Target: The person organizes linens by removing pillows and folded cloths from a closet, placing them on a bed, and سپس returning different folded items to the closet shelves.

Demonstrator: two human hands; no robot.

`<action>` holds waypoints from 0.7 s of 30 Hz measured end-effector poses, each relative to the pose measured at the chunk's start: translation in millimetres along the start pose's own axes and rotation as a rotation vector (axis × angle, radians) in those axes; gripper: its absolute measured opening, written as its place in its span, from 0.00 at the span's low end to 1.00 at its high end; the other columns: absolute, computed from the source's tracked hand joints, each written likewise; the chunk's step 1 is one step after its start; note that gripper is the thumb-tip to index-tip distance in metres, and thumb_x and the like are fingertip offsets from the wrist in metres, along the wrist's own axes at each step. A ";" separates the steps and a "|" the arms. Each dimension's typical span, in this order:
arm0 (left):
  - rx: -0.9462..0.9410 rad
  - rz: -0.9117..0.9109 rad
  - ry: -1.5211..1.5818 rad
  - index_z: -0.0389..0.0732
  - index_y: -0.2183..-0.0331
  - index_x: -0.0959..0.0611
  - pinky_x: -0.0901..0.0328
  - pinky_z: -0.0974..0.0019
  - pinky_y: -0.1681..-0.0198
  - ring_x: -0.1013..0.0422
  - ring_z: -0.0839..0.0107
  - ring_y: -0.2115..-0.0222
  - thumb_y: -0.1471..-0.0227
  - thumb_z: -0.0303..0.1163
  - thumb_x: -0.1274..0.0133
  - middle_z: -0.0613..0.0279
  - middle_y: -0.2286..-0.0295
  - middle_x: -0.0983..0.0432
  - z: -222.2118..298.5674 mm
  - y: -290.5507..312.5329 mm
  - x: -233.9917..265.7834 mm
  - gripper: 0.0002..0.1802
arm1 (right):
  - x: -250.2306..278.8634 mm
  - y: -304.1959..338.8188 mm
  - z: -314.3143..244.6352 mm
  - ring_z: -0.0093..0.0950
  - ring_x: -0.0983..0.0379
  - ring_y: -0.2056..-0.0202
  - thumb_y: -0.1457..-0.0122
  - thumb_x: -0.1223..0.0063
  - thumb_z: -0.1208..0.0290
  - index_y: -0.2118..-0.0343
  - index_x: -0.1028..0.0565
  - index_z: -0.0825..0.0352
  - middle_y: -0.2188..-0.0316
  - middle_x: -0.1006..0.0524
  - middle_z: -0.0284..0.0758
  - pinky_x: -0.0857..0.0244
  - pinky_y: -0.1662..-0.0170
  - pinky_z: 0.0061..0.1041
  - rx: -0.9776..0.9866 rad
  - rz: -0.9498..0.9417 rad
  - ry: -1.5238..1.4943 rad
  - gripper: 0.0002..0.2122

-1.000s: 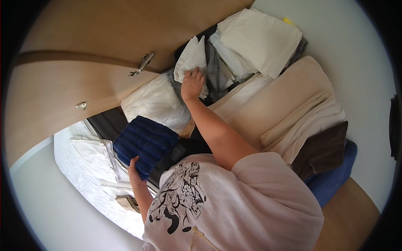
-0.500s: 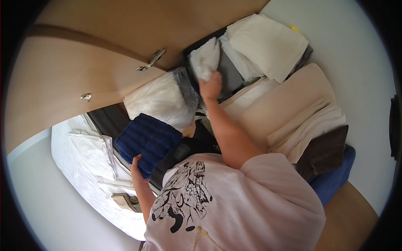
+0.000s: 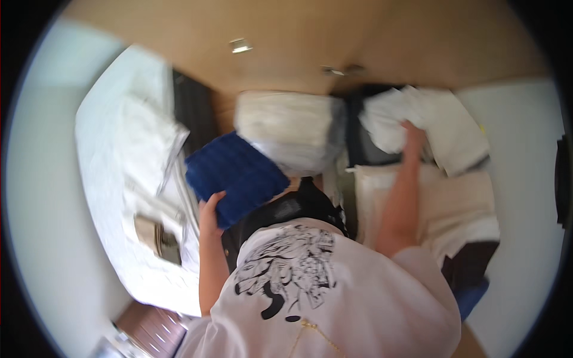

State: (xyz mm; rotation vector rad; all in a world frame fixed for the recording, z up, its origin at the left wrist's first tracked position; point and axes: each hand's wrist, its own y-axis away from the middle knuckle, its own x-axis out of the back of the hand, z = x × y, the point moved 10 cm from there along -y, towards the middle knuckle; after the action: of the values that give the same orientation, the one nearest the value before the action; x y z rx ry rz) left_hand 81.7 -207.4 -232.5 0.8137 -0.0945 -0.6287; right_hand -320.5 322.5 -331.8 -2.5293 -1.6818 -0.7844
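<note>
Left hand (image 3: 210, 210) on blue towel (image 3: 236, 176)

A bulging, pale package (image 3: 290, 130), seemingly clear plastic over white cloth, sits under the wooden panel (image 3: 286, 42).

A large white bundle wrapped in clear plastic (image 3: 290, 128) lies near the middle of the view, below the wooden panel (image 3: 298, 42) with two small metal fittings. Cream folded cloths (image 3: 459, 203) are stacked at the right, and under them a dark brown cloth (image 3: 471, 262) and a blue one (image 3: 474, 295) show. At the left a white sheet (image 3: 119, 155) is spread out, blurred, with a small beige object (image 3: 149, 232) on it.
</note>
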 end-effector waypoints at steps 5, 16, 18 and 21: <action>-0.166 -0.044 0.014 0.34 0.48 0.39 0.34 0.63 0.57 0.32 0.62 0.59 0.63 0.25 0.44 0.52 0.58 0.32 40.0 11.7 65.6 0.37 | -11.1 150.0 -167.2 0.32 0.31 0.59 0.61 0.41 0.76 0.57 0.30 0.79 0.60 0.27 0.41 0.37 0.56 0.27 0.226 -0.272 0.044 0.25; -0.261 0.137 0.092 0.33 0.51 0.35 0.36 0.65 0.54 0.30 0.65 0.60 0.63 0.28 0.41 0.53 0.59 0.29 45.7 11.5 302.1 0.35 | -162.2 413.6 -183.8 0.39 0.33 0.54 0.56 0.48 0.78 0.49 0.39 0.79 0.52 0.33 0.47 0.37 0.52 0.31 0.049 -0.700 -0.129 0.28; -0.240 0.160 0.126 0.33 0.52 0.33 0.35 0.65 0.55 0.30 0.66 0.61 0.62 0.29 0.41 0.54 0.61 0.28 45.6 3.3 324.4 0.33 | -181.1 447.0 -178.3 0.38 0.32 0.55 0.57 0.48 0.78 0.50 0.39 0.79 0.54 0.32 0.46 0.37 0.53 0.31 0.079 -0.715 -0.073 0.28; -0.288 0.101 0.165 0.33 0.54 0.30 0.35 0.65 0.56 0.29 0.67 0.62 0.62 0.30 0.40 0.55 0.63 0.27 65.5 -11.6 340.1 0.30 | -213.3 495.7 -167.7 0.36 0.32 0.56 0.58 0.47 0.78 0.51 0.37 0.80 0.55 0.31 0.46 0.37 0.53 0.31 0.109 -0.845 0.019 0.27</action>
State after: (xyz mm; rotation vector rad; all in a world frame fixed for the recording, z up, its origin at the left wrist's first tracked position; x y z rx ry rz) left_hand 332.8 -445.7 -248.0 0.5757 0.1034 -0.4644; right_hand -22.6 -118.0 -140.4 -1.6653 -2.7051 -0.6749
